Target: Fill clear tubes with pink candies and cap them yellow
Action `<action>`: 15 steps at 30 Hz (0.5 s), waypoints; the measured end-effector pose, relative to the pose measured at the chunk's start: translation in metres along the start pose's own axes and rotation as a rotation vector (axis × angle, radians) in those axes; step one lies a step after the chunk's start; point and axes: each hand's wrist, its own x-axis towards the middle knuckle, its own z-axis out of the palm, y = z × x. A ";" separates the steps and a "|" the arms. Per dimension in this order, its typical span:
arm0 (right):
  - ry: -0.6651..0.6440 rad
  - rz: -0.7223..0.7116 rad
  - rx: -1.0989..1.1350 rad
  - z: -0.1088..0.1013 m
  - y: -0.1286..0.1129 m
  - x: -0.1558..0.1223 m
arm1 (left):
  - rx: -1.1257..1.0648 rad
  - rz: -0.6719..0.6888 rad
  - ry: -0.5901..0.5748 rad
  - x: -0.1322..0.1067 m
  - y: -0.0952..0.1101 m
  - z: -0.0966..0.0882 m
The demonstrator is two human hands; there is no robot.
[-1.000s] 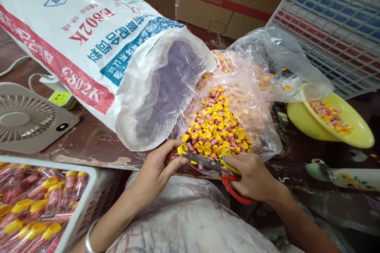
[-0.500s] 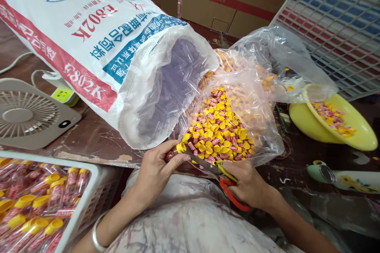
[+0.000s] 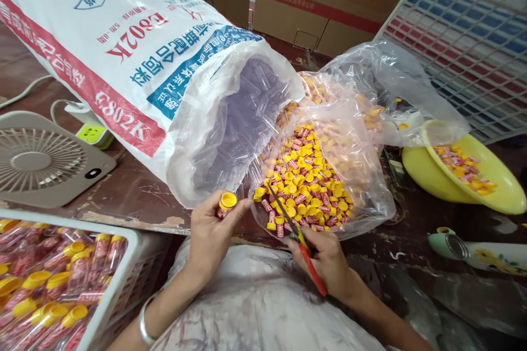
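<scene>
My left hand (image 3: 212, 233) is closed around a small tube of red-and-white candy with a yellow cap (image 3: 228, 201), held upright at the table's front edge. My right hand (image 3: 327, 263) grips scissors (image 3: 294, 227) with red and yellow handles; the blades point up and to the left, over the mouth of a clear plastic bag (image 3: 329, 175). That bag lies open on the table, full of yellow caps and red-and-white candies. A large white woven sack (image 3: 123, 60) with red and blue print lies on its side, its clear liner holding empty transparent tubes.
A white basket (image 3: 123, 263) at lower left holds several filled, yellow-capped tubes. A small beige fan (image 3: 45, 159) and a power strip (image 3: 90, 131) sit at left. A yellow bowl (image 3: 465, 186) of candies is at right, with cardboard boxes (image 3: 329, 0) and a gridded display panel (image 3: 473, 27) behind.
The scissors swung away from the tube's cap and now point up over the clear bag. My left hand turned the capped tube upright and drew it slightly left.
</scene>
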 end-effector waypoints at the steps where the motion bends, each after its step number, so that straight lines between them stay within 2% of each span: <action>1: 0.012 0.016 -0.009 0.000 0.000 0.001 | 0.011 -0.004 -0.005 0.001 0.000 -0.001; 3: -0.016 0.017 -0.094 -0.005 -0.001 0.005 | 0.043 0.003 -0.111 0.001 0.000 -0.005; 7: -0.156 0.007 -0.353 -0.022 -0.001 0.009 | 0.031 0.049 -0.342 0.000 0.001 -0.009; 11: -0.207 0.029 -0.427 -0.034 -0.002 0.008 | -0.036 0.003 -0.386 -0.001 -0.001 -0.008; 15: -0.275 0.028 -0.406 -0.035 -0.003 0.009 | -0.146 -0.024 -0.441 0.001 -0.004 -0.007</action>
